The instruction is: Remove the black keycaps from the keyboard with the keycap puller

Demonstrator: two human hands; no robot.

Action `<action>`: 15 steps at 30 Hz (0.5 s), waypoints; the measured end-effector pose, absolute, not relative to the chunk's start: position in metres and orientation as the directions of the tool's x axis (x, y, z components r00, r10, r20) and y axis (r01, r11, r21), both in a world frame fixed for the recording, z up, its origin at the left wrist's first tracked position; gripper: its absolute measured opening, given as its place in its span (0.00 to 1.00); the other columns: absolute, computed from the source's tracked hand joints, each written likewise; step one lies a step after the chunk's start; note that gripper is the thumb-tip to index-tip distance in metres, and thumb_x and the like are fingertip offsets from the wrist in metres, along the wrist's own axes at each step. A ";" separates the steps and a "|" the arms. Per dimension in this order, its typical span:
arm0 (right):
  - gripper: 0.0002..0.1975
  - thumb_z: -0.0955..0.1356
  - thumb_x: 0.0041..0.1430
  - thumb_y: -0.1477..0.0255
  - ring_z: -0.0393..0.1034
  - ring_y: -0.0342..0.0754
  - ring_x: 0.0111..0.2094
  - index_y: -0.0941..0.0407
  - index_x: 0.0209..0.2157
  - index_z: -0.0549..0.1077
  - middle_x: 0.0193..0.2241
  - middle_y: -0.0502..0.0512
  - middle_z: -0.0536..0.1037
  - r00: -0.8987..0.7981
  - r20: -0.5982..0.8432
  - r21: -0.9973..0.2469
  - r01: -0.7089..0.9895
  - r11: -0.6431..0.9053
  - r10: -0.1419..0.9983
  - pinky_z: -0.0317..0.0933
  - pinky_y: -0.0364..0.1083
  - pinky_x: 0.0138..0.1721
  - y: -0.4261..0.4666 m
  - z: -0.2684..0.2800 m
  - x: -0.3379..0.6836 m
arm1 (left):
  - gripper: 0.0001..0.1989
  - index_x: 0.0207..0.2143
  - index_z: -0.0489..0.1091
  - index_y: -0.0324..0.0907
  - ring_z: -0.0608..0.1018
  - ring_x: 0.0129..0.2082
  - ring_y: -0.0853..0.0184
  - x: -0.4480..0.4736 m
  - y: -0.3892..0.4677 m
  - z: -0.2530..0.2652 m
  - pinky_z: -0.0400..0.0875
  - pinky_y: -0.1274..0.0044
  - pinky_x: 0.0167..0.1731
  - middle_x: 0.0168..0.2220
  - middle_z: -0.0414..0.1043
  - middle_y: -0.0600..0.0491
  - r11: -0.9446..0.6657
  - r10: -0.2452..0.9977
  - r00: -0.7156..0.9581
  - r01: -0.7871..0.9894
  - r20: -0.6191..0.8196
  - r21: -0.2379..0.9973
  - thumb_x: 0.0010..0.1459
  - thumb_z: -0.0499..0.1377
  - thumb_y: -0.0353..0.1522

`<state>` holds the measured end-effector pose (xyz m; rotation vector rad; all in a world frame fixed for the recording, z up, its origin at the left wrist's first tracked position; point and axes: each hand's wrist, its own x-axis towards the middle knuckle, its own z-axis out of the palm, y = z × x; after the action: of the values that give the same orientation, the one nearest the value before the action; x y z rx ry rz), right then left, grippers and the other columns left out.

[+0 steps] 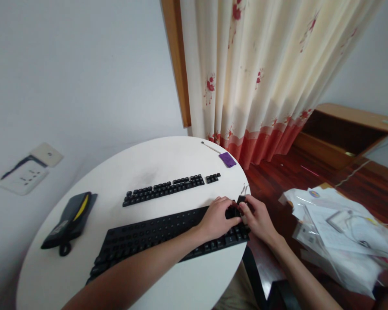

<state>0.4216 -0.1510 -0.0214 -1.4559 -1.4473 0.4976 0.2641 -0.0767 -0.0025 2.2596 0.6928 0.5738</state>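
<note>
A black keyboard (pixel 155 232) lies at a slant across the near part of the round table. Its far rows show small bare key posts, while the near rows carry keycaps. My left hand (pixel 216 218) rests over its right end, fingers curled and thumb bent inward; what lies between them is hidden. Beside it, at the keyboard's far right corner, my right hand (pixel 258 216) pinches a keycap puller (pixel 242 199) with a black handle and thin wire prongs pointing away from me. Beyond the keyboard, loose black keycaps (pixel 163 189) are lined up in rows.
On the white table (pixel 116 172) sit a dark pouch with a yellow stripe (pixel 71 219), a small brush (pixel 211 147) and a purple cloth (pixel 227 159). Plastic bags and papers (pixel 339 232) lie low at the right. A curtain (pixel 245 86) hangs behind the table.
</note>
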 end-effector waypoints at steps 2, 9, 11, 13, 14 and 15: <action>0.11 0.62 0.68 0.68 0.65 0.46 0.28 0.55 0.30 0.66 0.27 0.51 0.70 0.200 0.394 -0.800 0.555 0.227 0.897 0.58 0.44 0.31 -0.153 -0.017 0.418 | 0.13 0.39 0.72 0.41 0.73 0.44 0.62 0.263 -0.077 0.001 0.67 0.70 0.47 0.40 0.73 0.52 -0.571 0.648 0.730 0.277 0.218 0.772 0.50 0.67 0.29; 0.10 0.60 0.68 0.74 0.63 0.47 0.29 0.54 0.31 0.66 0.29 0.53 0.67 -0.003 0.505 -0.657 0.646 0.387 0.863 0.57 0.45 0.31 -0.159 -0.009 0.406 | 0.05 0.33 0.73 0.41 0.73 0.42 0.62 0.258 -0.080 0.011 0.68 0.70 0.47 0.36 0.73 0.52 -0.572 0.656 0.702 0.222 0.278 0.790 0.53 0.62 0.24; 0.09 0.61 0.68 0.74 0.64 0.48 0.31 0.54 0.32 0.67 0.29 0.53 0.68 0.044 0.495 -0.688 0.630 0.361 0.868 0.58 0.46 0.32 -0.159 -0.012 0.403 | 0.05 0.33 0.74 0.41 0.73 0.43 0.62 0.255 -0.078 0.013 0.68 0.70 0.49 0.37 0.74 0.52 -0.597 0.629 0.718 0.200 0.299 0.777 0.55 0.61 0.24; 0.08 0.61 0.68 0.72 0.65 0.48 0.32 0.55 0.32 0.67 0.30 0.53 0.69 0.152 0.482 -0.739 0.599 0.307 0.863 0.60 0.46 0.34 -0.158 -0.016 0.400 | 0.05 0.36 0.74 0.41 0.74 0.44 0.63 0.251 -0.076 0.014 0.69 0.70 0.48 0.39 0.74 0.51 -0.588 0.616 0.731 0.180 0.292 0.788 0.56 0.61 0.26; 0.09 0.62 0.68 0.71 0.66 0.49 0.32 0.55 0.32 0.67 0.29 0.53 0.70 0.201 0.474 -0.764 0.579 0.286 0.857 0.61 0.46 0.34 -0.156 -0.018 0.399 | 0.05 0.38 0.75 0.41 0.74 0.43 0.64 0.250 -0.074 0.015 0.70 0.71 0.47 0.40 0.74 0.50 -0.568 0.621 0.732 0.174 0.280 0.804 0.57 0.61 0.27; 0.09 0.62 0.68 0.71 0.67 0.49 0.33 0.55 0.32 0.68 0.30 0.53 0.71 0.237 0.463 -0.786 0.555 0.272 0.854 0.61 0.46 0.35 -0.155 -0.018 0.397 | 0.07 0.39 0.75 0.41 0.74 0.42 0.64 0.248 -0.073 0.015 0.71 0.72 0.45 0.41 0.74 0.50 -0.542 0.627 0.733 0.166 0.264 0.824 0.57 0.62 0.28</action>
<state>0.3971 -0.1552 -0.0184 -1.4029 -1.4379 0.3404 0.2478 -0.0729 0.0152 2.0925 0.5975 0.6964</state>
